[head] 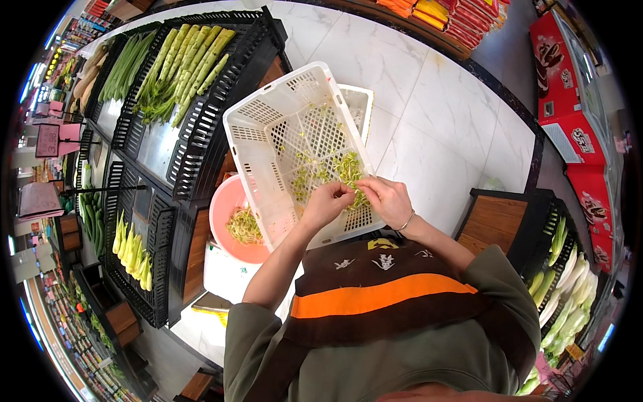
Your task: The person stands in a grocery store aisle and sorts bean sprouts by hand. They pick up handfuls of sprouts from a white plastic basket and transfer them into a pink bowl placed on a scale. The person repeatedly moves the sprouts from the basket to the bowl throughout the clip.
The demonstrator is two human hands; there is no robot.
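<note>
Before me a white perforated plastic crate [256, 120] is tilted, with green-headed bean sprouts [350, 168] scattered over its lattice bottom, densest at the near right. Over its near end, my left hand [327, 203] has thumb and fingertips drawn together; whether a sprout is between them is too small to tell. Close beside it, my right hand [388, 198] pinches at a bean sprout by the edge of the dense clump. Left of the crate, partly under its rim, a pink plastic basin [226, 198] contains a heap of sprouts [244, 226].
Black slatted display bins [201, 140] stand at the left, with green stalk vegetables [186, 65] and yellow-green vegetables [131, 251]. A white foam box [359, 108] is behind the crate. At the right are a wood-sided vegetable stand [495, 221] and red chest freezers [562, 100]. White tile floor [432, 135] lies between.
</note>
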